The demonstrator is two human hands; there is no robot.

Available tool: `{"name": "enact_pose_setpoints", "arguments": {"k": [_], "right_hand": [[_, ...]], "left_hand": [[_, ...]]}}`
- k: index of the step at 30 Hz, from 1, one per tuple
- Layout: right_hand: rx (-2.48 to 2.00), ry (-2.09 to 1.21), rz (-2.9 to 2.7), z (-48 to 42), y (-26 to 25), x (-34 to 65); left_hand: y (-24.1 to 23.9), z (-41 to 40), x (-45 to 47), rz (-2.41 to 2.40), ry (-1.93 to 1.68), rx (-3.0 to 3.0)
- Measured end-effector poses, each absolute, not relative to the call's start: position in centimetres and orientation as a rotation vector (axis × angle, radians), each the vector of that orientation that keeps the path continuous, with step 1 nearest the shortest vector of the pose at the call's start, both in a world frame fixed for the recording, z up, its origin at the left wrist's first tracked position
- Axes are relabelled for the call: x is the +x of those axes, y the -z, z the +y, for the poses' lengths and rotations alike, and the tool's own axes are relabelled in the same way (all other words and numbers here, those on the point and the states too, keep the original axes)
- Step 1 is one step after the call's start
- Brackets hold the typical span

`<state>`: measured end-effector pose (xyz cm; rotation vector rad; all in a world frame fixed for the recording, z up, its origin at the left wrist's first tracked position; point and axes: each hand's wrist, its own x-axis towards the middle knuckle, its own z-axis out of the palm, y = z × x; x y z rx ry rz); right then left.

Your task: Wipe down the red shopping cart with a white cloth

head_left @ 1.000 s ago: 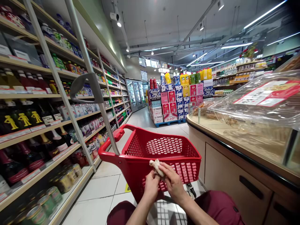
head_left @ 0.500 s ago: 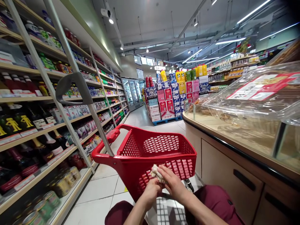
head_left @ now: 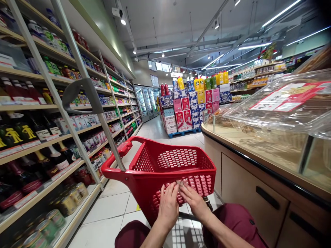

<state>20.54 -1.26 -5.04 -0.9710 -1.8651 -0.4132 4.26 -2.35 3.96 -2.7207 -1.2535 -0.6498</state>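
Observation:
In the head view a red shopping cart (head_left: 172,176) stands before my knees, its holed side wall facing me. My left hand (head_left: 168,202) lies against that wall with its fingers stretched upward. Beside it my right hand (head_left: 194,201) presses on the wall, its fingertips meeting those of the left. A small piece of a crumpled pale cloth (head_left: 180,184) shows at the right fingertips; the hand covers the rest. From the cart's left side rises a metal pole with a grey handle loop (head_left: 82,96).
Shelves of bottles and cans (head_left: 74,127) line the left. At right runs a wooden counter (head_left: 248,186) with clear plastic food boxes (head_left: 279,100). A stack of drink cartons (head_left: 183,113) stands on a blue pallet (head_left: 178,134), with glass-door fridges (head_left: 146,101) behind.
My left hand has opened from its closed shape and now lies flat on the cart wall. The cloth, plainly visible before, is now mostly hidden under my right fingers.

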Motion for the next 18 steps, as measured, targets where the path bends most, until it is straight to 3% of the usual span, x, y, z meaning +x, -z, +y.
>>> {"name": "enact_pose_setpoints", "arguments": {"k": [7,10,18], "right_hand": [[-1.057,0.49,-1.632,-1.0,1.3,22.6],[-1.056,0.483,-1.909,-1.5,0.9,23.3],[-1.462,0.607,-1.758,-1.6,-1.3,26.9]], "left_hand": [[-4.7,-0.9,5.1,-1.118,0.806,-2.443],[-5.2,0.4,5.9,-0.978,0.86,-2.423],[-4.6,3.4,10.5,-0.81,0.991,-2.507]]}}
